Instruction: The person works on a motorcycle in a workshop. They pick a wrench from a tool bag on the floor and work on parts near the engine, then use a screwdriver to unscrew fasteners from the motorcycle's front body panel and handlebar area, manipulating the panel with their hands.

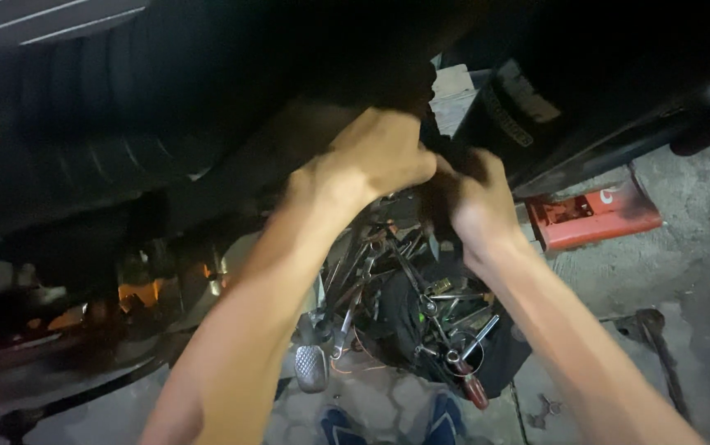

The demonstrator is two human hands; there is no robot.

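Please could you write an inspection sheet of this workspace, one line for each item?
Surface: grey concrete floor, rough and stained.
Job's things: dark part under the black vehicle body; both hands are on it.
Clutter: open dark tool bag full of wrenches; a red-handled screwdriver at its edge.
Grippers: left hand and right hand closed around the dark part, close together.
Cables: nothing seen.
Surroundings: red jack on the floor, blue shoes below.
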